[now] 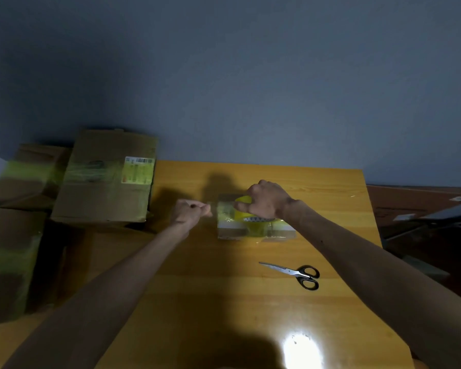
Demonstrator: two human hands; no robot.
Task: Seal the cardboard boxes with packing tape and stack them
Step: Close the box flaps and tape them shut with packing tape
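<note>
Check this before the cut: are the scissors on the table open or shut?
Shut. The scissors lie flat on the table, blades together in one narrow point, handle loops side by side.

Table (224,288): yellow wood, glossy, grain running left-right, far edge against the wall. Two things sit directly on it. Small box (232,233) sits toward the far side, roughly mid-width, flat and square to the edges. Scissors (294,274) lie nearer, right of centre, closed, flat, black handles right, blades pointing left, well apart from the box. Bright glare on the near edge.
</note>
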